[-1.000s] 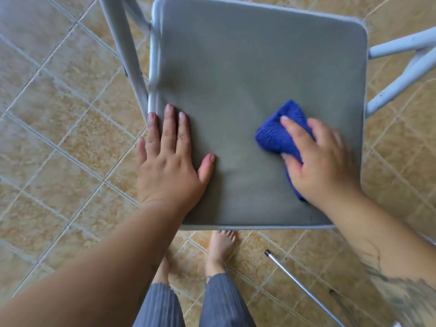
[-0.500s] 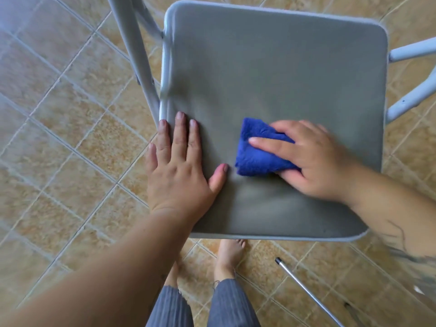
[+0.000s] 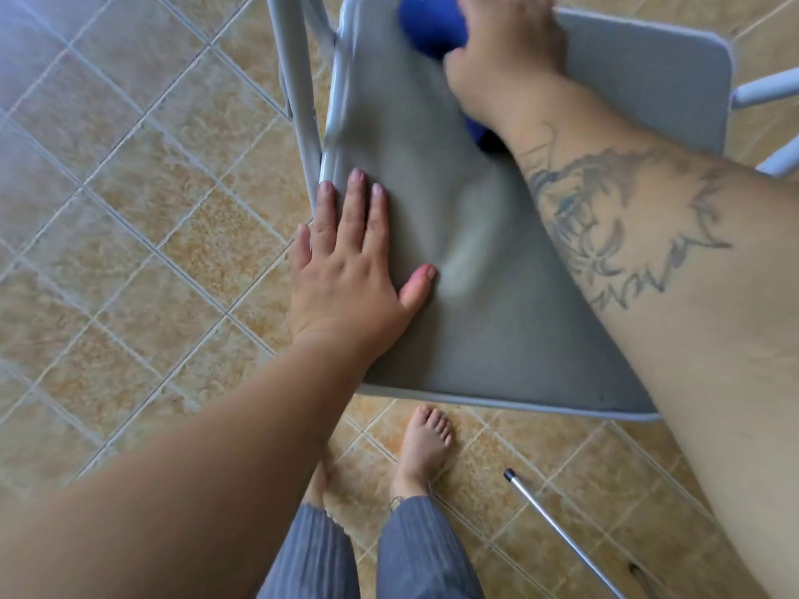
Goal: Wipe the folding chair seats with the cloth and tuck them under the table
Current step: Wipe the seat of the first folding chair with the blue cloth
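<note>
One beige tiled floor [image 3: 142,235] carries a pale grey folding chair with a flat grey padded seat [image 3: 497,339], a bare-footed person standing at its near edge. Left hand [image 3: 350,278] lies flat and spread on the seat's left side, gripping nothing. Right hand [image 3: 506,41], blurred, is curled around a bunched dark blue cloth [image 3: 428,23] pressed on the seat's far edge.

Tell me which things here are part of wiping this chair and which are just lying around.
In use:
- folding chair seat, grey, being wiped
- blue cloth, under the right hand at the seat's far edge
- left hand, flat on the seat's left side, steadying it

Just lying about:
- metal pole on the tiled floor, near the bare feet
</note>
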A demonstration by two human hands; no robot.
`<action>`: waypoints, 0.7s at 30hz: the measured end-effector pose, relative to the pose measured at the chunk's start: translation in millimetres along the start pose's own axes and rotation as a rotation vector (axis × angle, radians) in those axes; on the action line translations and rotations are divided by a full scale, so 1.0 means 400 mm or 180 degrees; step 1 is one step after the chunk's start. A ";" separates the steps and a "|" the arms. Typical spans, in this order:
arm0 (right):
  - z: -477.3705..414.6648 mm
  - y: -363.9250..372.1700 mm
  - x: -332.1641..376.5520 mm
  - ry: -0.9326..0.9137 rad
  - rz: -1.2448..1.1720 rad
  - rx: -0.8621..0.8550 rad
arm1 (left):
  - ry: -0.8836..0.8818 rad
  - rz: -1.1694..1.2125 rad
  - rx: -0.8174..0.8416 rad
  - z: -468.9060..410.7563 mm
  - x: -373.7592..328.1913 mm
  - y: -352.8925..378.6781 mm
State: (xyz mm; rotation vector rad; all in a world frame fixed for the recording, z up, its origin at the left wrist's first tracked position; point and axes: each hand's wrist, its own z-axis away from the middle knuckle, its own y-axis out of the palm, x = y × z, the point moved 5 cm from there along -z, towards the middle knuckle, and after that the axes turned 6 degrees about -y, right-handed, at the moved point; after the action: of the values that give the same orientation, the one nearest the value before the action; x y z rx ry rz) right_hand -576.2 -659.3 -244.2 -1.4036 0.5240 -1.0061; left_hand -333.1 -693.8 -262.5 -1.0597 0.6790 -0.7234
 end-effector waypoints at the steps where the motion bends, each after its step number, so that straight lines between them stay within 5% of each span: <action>1: 0.023 0.007 0.026 -0.0254 0.0039 0.0074 | 0.0027 0.0022 -0.0007 0.003 0.002 -0.003; 5: 0.181 0.031 0.050 -0.0753 0.0116 0.0432 | 0.0194 0.0349 0.0075 0.012 0.016 -0.014; 13: 0.694 0.007 -0.127 -0.0854 0.0149 0.0614 | 0.0707 0.0163 0.0567 0.143 0.143 0.002; 18: 0.696 -0.045 -0.333 0.1621 -0.0005 -0.0271 | 0.0653 0.0253 0.0688 0.139 0.165 0.022; 21: 0.577 -0.022 -0.260 0.2381 -0.0091 -0.0654 | 0.0636 0.0310 0.0709 0.132 0.168 0.026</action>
State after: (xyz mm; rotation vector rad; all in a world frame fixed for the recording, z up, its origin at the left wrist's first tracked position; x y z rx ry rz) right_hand -443.3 -444.1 -227.1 -1.1781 1.1819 -1.5350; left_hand -250.0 -716.6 -263.8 -0.7519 0.7956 -0.8067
